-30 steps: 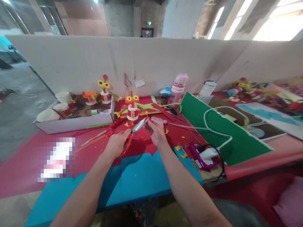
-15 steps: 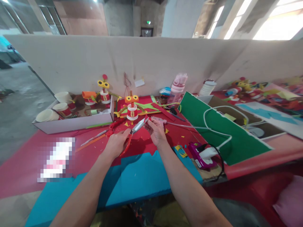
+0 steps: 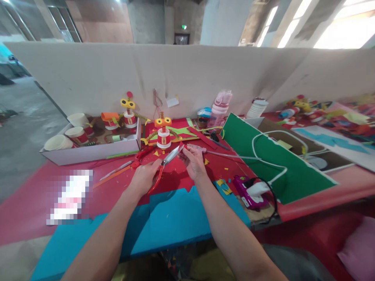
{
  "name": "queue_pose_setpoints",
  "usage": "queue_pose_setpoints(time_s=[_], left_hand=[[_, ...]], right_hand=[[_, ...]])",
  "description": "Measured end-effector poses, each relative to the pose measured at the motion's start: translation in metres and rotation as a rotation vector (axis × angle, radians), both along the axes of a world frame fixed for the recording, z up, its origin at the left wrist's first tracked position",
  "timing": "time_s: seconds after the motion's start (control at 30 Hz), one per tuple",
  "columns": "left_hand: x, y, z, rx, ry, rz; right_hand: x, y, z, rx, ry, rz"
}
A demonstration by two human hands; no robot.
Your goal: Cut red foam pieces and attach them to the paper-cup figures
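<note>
My left hand (image 3: 145, 176) is closed around the red handles of a pair of scissors (image 3: 171, 155), whose metal blades point up and to the right. My right hand (image 3: 192, 160) pinches a small piece of red paper (image 3: 181, 146) at the blade tips. Just behind the blades stands a paper-cup figure (image 3: 163, 137) with yellow eyes and coiled paper arms. A pink glue gun (image 3: 198, 149), partly hidden by my right hand, lies behind it with a pale cord running to the right.
A white box (image 3: 96, 153) with paper cups and another figure (image 3: 129, 117) stands at left. At right are a green-sided box (image 3: 263, 164) and a purple power strip (image 3: 249, 195) with a white plug. Blue sheets (image 3: 172, 218) line the front edge. A pink bottle (image 3: 219, 111) stands behind.
Almost nothing differs. Both hands keep the scissors and the red paper in nearly the same place; the blades look slightly more closed around the paper.
</note>
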State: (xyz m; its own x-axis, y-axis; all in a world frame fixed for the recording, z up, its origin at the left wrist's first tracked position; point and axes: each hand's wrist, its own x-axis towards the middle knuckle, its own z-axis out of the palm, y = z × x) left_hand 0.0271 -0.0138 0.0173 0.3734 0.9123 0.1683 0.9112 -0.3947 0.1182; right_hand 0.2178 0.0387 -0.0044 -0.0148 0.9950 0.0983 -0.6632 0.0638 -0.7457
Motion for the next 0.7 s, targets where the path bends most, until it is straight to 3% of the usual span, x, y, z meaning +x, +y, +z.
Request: queue_pose_setpoints(time_s=[0.7], left_hand=[[0.0009, -0.0002, 0.0014, -0.004, 0.034, 0.009]], right_hand=[[0.0016, 0.0000, 0.0009, -0.018, -0.046, -0.012]])
